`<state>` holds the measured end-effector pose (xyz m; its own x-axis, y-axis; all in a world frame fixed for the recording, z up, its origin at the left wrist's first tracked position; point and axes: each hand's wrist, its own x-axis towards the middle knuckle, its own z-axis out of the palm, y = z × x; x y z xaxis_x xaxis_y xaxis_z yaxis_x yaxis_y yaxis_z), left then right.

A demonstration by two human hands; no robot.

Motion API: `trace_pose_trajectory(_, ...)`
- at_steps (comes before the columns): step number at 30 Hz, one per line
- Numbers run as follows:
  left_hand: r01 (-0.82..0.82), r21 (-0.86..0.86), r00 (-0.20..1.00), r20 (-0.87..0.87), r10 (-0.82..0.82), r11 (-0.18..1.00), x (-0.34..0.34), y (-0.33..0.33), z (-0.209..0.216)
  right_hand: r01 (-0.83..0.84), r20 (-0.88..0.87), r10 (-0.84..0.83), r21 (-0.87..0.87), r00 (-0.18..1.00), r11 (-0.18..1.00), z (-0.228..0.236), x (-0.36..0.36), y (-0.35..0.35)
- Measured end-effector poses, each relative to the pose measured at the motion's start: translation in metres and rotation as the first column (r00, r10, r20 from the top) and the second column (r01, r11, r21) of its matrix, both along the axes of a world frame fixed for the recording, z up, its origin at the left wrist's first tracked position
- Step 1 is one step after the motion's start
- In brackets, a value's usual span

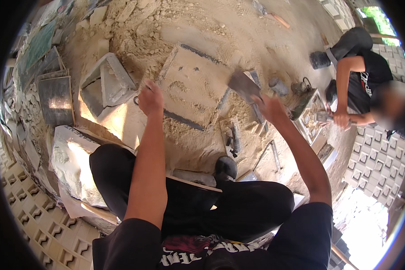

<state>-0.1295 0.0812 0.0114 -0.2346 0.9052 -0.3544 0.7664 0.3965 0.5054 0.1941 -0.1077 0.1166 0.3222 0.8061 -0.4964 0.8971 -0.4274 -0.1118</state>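
Note:
My right hand [271,109] grips a trowel with a broad, flat dark blade [244,85], held over the right edge of a square mould [184,121]. Sandy material fills the mould within its dark rim, with a few small dents near its far side. Above the mould's left edge, my left hand [150,98] is closed. A small dark ring [136,101] shows beside it; whether the fingers hold it, I cannot tell. Close to the mould's near right corner lies a small hand tool with a dark handle [235,139].
Loose sand [139,27] heaps up beyond the mould. Angled concrete-like blocks [114,83] and a dark square plate [56,99] are at left. A grey cup-like container [278,86] stands at right. Another person [355,76] crouches at far right, hands over a frame [308,114].

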Motion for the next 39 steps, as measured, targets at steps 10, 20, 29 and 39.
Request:
trace_pose_trajectory(10, -0.009, 0.059, 1.0, 0.017, 0.008, 0.998, 0.002, 0.0, -0.006, -0.025, 0.017, 0.028, -0.145, 0.999, 0.989, -0.019, 0.003, -0.063)
trace_pose_trajectory(20, -0.005, 0.074, 1.0, 0.004, 0.005, 0.997, 0.0, 0.0, -0.006, 0.216, -0.021, -0.216, -0.007, 0.976, 0.976, 0.014, -0.051, -0.038)
trace_pose_trajectory(29, 0.027, 0.102, 0.999, -0.029, -0.024, 0.994, 0.002, -0.001, -0.008, 0.36, 0.068, -0.354, -0.123, 0.933, 0.925, -0.026, -0.047, -0.136)
trace_pose_trajectory(39, 0.027, 0.148, 0.999, 0.013, -0.029, 0.989, 0.005, -0.004, -0.007, 0.518, -0.073, -0.516, 0.024, 0.854, 0.855, -0.11, -0.051, -0.145)
